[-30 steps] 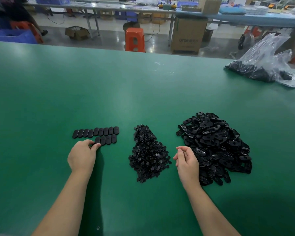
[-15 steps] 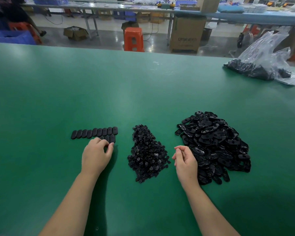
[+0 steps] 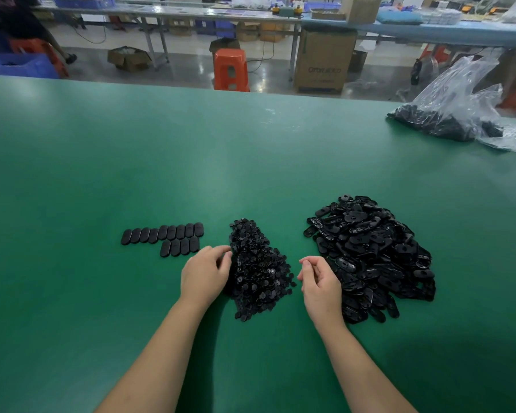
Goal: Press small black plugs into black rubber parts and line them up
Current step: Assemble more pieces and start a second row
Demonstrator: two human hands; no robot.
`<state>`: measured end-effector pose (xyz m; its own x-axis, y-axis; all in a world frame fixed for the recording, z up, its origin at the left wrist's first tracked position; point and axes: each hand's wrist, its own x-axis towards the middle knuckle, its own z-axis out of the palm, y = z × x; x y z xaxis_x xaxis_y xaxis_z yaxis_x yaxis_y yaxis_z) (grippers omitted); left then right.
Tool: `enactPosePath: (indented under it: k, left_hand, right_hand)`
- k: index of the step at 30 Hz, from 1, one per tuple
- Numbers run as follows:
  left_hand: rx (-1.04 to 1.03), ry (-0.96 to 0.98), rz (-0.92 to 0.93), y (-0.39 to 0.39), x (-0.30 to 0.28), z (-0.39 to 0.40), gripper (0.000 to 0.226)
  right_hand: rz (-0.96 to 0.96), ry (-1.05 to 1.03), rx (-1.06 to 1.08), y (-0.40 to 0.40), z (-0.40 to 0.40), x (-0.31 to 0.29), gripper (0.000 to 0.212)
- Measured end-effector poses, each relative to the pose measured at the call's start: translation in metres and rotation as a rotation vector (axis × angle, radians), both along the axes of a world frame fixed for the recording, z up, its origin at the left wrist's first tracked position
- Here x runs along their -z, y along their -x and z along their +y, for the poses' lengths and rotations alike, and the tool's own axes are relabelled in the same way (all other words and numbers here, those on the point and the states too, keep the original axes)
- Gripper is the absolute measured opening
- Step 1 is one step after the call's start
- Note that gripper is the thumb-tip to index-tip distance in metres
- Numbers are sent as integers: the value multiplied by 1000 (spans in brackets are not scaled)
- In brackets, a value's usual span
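Note:
My left hand [image 3: 204, 272] hovers at the left edge of the heap of small black plugs [image 3: 258, 269], fingers loosely curled, fingertips at the heap, nothing visibly held. My right hand [image 3: 319, 278] sits between that heap and the larger heap of black rubber parts [image 3: 370, 254], fingers loosely curled inward with no part visible in them. Left of the plugs, several oval rubber parts lie side by side in a long row [image 3: 163, 234], with a shorter row [image 3: 179, 246] just in front of it.
The green table [image 3: 131, 162] stretches wide around the piles. A clear plastic bag [image 3: 453, 114] holding more black parts lies at the far right. Beyond the table edge stand an orange stool [image 3: 231, 70] and a cardboard box [image 3: 323, 61].
My left hand has left the front row of lined-up parts and moved right to the plug heap. My right hand has stayed in place.

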<state>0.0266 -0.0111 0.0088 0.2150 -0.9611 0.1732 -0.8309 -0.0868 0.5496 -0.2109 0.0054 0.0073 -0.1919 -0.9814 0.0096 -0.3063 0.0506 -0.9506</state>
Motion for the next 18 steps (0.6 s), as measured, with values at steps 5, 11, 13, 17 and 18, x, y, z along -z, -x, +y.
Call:
enactPosePath:
  k: [5, 11, 13, 17, 18]
  left_hand:
    - [-39, 8, 11, 8, 4, -2, 23]
    - [-11, 16, 39, 5, 7, 0, 14]
    - [-8, 16, 52, 6, 6, 1, 12]
    - [-10, 20, 76, 5, 5, 1, 9]
    - [-10, 20, 79, 6, 5, 1, 9]
  right_hand:
    - [72, 11, -20, -2, 0, 0, 18]
    - [425, -153, -225, -6, -17, -12, 9]
    - [511, -153, -237, -2, -26, -20, 14]
    - [888, -85, -125, 18, -44, -34, 24]
    - [953, -101, -109, 24, -48, -37, 27]
